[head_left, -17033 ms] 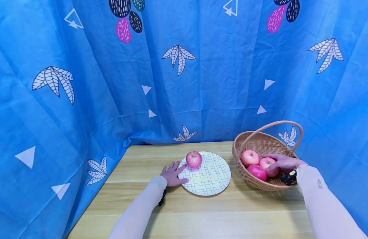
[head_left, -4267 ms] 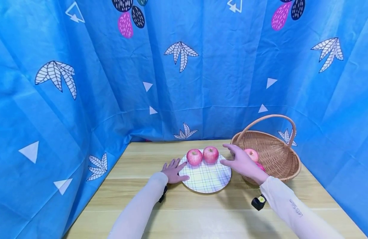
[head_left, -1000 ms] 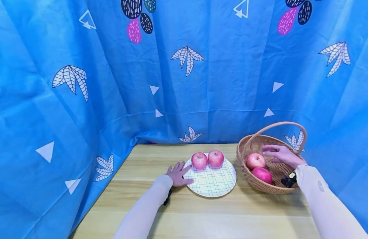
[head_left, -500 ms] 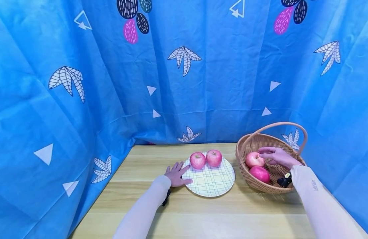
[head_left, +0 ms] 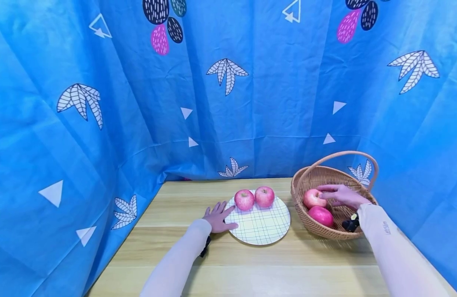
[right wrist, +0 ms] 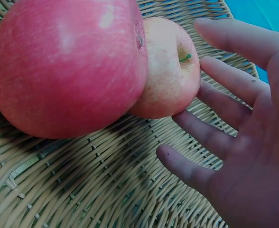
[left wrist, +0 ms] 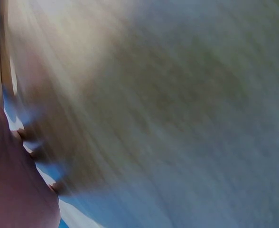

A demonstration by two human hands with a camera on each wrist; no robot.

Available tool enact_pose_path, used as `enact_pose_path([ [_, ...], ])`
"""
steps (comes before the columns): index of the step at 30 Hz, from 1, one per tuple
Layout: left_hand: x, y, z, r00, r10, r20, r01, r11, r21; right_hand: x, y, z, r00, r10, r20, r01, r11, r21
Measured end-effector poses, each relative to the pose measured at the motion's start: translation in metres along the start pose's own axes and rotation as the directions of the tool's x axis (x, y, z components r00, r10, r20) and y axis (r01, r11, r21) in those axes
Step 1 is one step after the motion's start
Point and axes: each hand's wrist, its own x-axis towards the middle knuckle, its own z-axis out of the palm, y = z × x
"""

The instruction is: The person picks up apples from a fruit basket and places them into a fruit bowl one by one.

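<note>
Touching, perhaps, deeper-pink apple [right wrist: 66, 69]: paler yellowish-pink apple [right wrist: 164, 76], short green stem [right wrist: 186, 58].

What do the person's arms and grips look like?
Left sleeve and right sleeve: long, off-white; small dark lettering on the right one. Black left wrist device and right wrist device, the latter with a pale patch. No cables visible. Left grip and right grip: five-fingered, ungloved.

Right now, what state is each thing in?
Plate: flat on the table, partly filled.
Basket: standing, handle up, partly filled.
Left apple: on plate, looks uncut.
Right apple: on plate, looks uncut.
Pale apple: in basket, looks uncut.
Dark apple: in basket, looks uncut.
Left hand: fingers spread at plate's edge.
Right hand: fingers at pale apple, not gripping.
Curtain: hanging, creased.
</note>
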Motion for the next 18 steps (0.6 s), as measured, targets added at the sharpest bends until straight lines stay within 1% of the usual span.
enact_pose_path([
  [5, 0.007, -0.005, 0.006, 1.000, 0.003, -0.018, -0.002, 1.000, 0.029, 0.002, -0.001, 0.004, 0.999, 0.018, 0.028, -0.018, 1.000, 0.004],
  [8, 0.010, -0.010, 0.010, 1.000, -0.002, -0.016, 0.003, 0.999, 0.038, 0.002, -0.003, 0.007, 0.999, 0.044, 0.029, -0.044, 0.999, 0.023],
  [10, 0.010, -0.010, 0.010, 1.000, -0.005, -0.014, 0.005, 0.999, 0.036, 0.002, -0.004, 0.008, 0.998, 0.042, 0.041, -0.044, 0.999, 0.025],
  [15, 0.008, -0.007, 0.007, 1.000, -0.001, -0.014, 0.001, 1.000, 0.025, 0.003, -0.002, 0.008, 0.996, 0.071, 0.061, -0.074, 0.996, 0.053],
  [18, 0.007, -0.006, 0.007, 1.000, -0.001, -0.017, 0.001, 1.000, 0.027, 0.004, 0.001, 0.007, 0.994, 0.091, 0.054, -0.094, 0.994, 0.048],
])
